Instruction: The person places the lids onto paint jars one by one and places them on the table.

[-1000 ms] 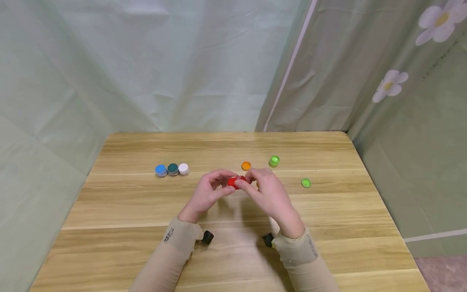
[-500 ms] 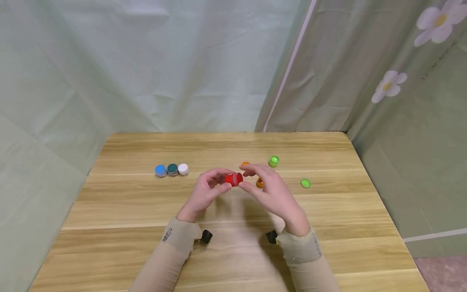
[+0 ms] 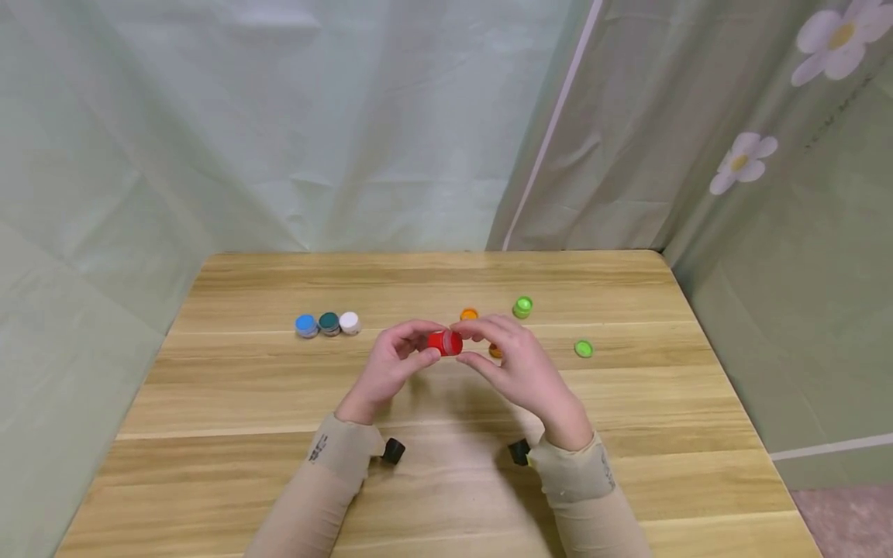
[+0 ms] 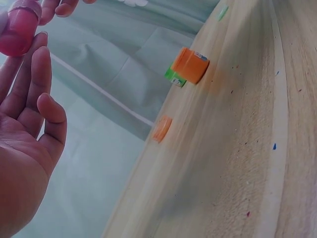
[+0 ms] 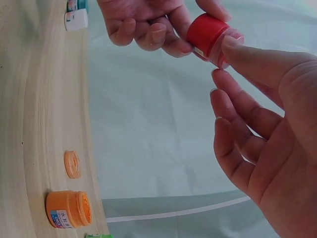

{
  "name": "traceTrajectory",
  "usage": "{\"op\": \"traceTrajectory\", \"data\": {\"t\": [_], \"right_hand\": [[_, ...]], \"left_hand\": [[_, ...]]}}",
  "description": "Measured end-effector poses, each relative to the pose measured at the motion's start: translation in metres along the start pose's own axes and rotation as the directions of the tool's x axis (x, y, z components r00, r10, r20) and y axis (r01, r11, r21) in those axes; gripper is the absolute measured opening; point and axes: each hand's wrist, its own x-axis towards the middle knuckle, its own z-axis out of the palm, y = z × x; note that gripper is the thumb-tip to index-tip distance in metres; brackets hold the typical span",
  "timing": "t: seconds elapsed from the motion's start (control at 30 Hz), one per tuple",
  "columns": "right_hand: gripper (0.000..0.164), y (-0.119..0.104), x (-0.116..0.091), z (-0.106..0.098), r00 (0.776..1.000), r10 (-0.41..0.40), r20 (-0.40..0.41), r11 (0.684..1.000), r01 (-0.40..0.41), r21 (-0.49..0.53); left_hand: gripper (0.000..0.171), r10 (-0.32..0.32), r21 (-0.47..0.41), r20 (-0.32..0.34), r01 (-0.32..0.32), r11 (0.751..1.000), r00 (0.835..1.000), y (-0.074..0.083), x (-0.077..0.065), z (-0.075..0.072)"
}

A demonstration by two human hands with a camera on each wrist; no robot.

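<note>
My left hand (image 3: 387, 367) holds the red jar (image 3: 446, 343) above the bench (image 3: 209, 465); I can't tell if my right hand (image 3: 523, 372) pinches it too. I think I'm opening it, so next I need to twist.

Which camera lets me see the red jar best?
The right wrist view: the red jar looks big there, though the right hand covers a bit. The head view shows it small; the left wrist view squeezes it into the top left corner.

Smooth plastic jar (image 5: 208, 35), wood-grained table (image 3: 223, 387)
</note>
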Motion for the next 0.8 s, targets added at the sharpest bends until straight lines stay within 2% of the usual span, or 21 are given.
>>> {"op": "traceTrajectory", "data": {"t": [0.37, 0.57, 0.8], "right_hand": [[0.037, -0.0045, 0.0010, 0.0014, 0.995, 0.100, 0.017, 0.995, -0.100, -0.021], [0.029, -0.0049, 0.0022, 0.0026, 0.991, 0.134, 0.027, 0.990, -0.133, -0.036], [0.028, -0.0047, 0.0021, 0.0026, 0.986, 0.161, 0.039, 0.986, -0.159, -0.041]], "left_hand": [[0.029, 0.010, 0.000, 0.005, -0.010, 1.000, 1.000, 0.0000, 0.0001, 0.0016], [0.029, 0.017, -0.006, 0.014, -0.017, 1.000, 1.000, 0.0010, -0.0002, 0.0031], [0.028, 0.022, -0.005, 0.026, -0.022, 1.000, 0.999, 0.0009, -0.0005, 0.0037]]}}
